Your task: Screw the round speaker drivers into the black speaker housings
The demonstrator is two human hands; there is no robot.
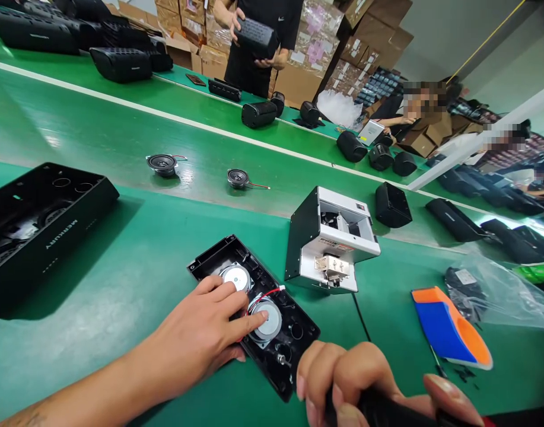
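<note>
A black plastic speaker housing (301, 311) lies open side up on the green bench, set at a slant. Two round speaker drivers with silver backs sit inside, an upper driver (236, 277) and a lower driver (272, 325); a red wire with a white plug (282, 288) runs between them. My left hand (204, 326) grips the housing's near edge, fingers across the drivers, index fingertip on the lower one, thumb outside the edge. Close to the camera, my right hand (356, 379) is wrapped around a black tool handle (387, 409), mostly hidden. A small metal piece (281, 359) shows near the housing's lower end.
Behind the housing stands a black-and-white screw feeder (343, 237). A larger black casing (53, 237) is at left. Two loose drivers lie farther back, one a small driver (237, 177). At right are a blue-and-orange scoop-shaped piece (449, 326) and a plastic bag (512, 290). Across the bench a person holds a speaker (256, 38).
</note>
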